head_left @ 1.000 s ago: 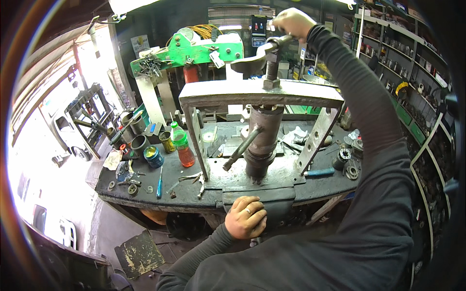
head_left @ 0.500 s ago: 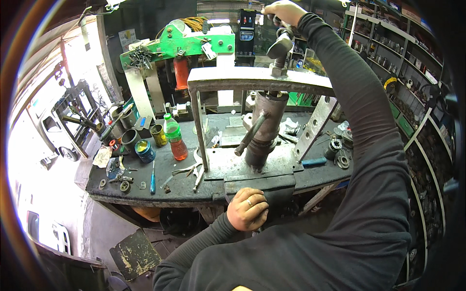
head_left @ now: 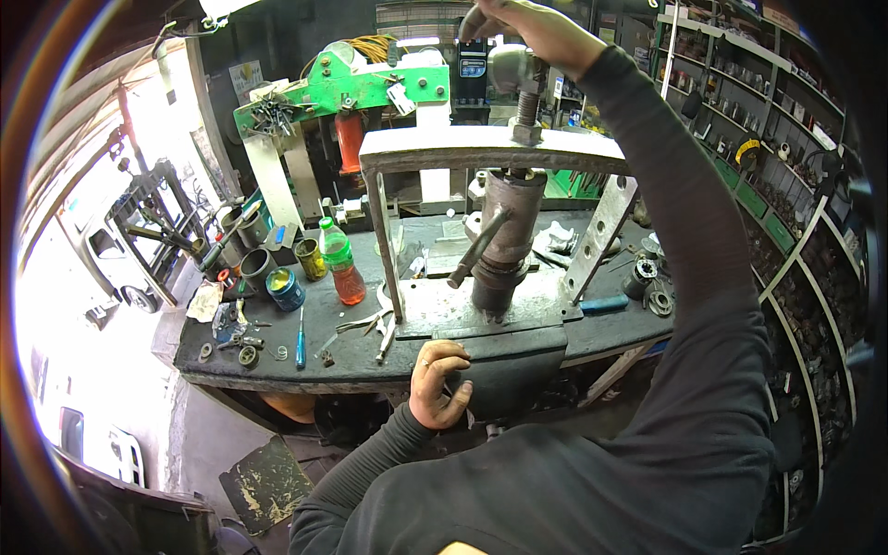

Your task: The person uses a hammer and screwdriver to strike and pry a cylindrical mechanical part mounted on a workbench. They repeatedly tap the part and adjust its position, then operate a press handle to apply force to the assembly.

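My left hand (head_left: 438, 384) is by the dark vise-like block (head_left: 513, 365) at the bench's front edge, its fingers bent and thumb apart with nothing seen in it. Overhead, my right hand (head_left: 536, 30) reaches across the metal head (head_left: 511, 69) of a threaded screw (head_left: 528, 109), its fingers stretched and partly cut off by the picture's top. That screw passes through the top beam of a steel press frame (head_left: 490, 153). Upright inside the frame stands a dark metal cylinder (head_left: 509, 213) with a slanting side pipe (head_left: 479, 250), on a pale base plate (head_left: 435, 305).
Left on the bench (head_left: 268, 370) are a bottle of red liquid (head_left: 343, 268), a blue tin (head_left: 285, 289), a yellow can (head_left: 311, 259), a blue screwdriver (head_left: 301, 344) and pliers (head_left: 370, 324). Bearing-like parts (head_left: 643, 277) lie right. A green press (head_left: 370, 83) stands behind; shelves (head_left: 786, 102) line the right.
My left hand has loosened from a closed fist, its thumb now apart. My right hand has swung left over the screw head, which has turned; more thread shows.
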`<state>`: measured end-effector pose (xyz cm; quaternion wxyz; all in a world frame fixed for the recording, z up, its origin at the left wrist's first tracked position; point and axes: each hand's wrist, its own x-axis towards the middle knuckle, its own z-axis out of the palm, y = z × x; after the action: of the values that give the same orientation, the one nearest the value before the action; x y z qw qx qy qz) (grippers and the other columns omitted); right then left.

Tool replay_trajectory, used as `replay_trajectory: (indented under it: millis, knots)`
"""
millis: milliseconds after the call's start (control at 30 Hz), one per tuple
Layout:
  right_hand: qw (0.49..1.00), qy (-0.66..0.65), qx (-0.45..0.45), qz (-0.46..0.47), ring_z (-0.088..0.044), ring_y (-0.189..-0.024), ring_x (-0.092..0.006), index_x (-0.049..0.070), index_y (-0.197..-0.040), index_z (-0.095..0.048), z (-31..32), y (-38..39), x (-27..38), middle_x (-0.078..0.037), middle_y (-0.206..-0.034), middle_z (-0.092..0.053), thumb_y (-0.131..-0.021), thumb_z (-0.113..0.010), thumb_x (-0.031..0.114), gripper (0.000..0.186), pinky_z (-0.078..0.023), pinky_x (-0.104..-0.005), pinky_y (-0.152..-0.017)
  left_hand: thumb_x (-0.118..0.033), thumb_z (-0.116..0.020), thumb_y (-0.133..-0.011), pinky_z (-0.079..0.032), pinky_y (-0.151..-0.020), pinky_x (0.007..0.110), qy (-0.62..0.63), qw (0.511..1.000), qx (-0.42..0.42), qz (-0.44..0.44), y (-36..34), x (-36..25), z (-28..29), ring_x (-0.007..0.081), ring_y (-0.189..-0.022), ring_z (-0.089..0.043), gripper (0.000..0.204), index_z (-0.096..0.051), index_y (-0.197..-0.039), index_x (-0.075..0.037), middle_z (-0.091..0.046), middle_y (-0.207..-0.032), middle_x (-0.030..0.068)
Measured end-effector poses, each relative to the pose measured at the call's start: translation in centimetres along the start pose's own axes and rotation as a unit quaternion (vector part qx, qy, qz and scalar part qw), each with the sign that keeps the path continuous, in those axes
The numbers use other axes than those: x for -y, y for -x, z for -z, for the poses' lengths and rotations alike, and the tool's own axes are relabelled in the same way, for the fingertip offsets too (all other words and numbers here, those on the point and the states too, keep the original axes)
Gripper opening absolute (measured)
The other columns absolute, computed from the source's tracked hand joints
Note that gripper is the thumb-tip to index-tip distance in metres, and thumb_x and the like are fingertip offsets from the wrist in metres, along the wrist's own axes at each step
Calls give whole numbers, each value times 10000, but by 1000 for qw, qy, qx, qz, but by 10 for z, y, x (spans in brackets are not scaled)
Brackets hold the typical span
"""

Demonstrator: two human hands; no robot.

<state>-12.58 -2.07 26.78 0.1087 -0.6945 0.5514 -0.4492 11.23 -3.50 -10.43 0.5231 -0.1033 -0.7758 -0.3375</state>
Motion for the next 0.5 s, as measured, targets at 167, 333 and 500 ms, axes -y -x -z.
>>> replay_trajectory:
  millis: [167, 333, 500]
  knots:
    - [938, 191, 36, 287, -654, -835, -250, 47, -1058, -660, 2, 31, -13, -122, -930, -655, -876, -620, 320, 329, -533, -385, -713, -92, -659, -716, -463, -859, 452, -23, 998, 42, -28, -11, -6, -15, 347, -991, -564, 326, -579, -1024, -18, -592, -1027, 167]
    - [882, 399, 62, 243, -622, -717, -322, 7, -890, -620, -43, 61, 33, -161, -766, -606, -752, -740, 561, 583, -485, -387, -665, -143, -685, -708, -463, -841, 450, -162, 982, 78, -63, -8, -7, -23, 325, -969, -589, 321, -598, -1006, -63, -615, -1007, 118]
    - [877, 389, 117, 257, -642, -710, -351, 57, -803, -616, -85, 70, 70, -142, -725, -633, -739, -732, 568, 528, -516, -415, -638, -145, -704, -674, -464, -811, 414, -230, 970, 60, -59, -9, -6, -34, 293, -918, -602, 280, -617, -934, -83, -625, -946, 83]
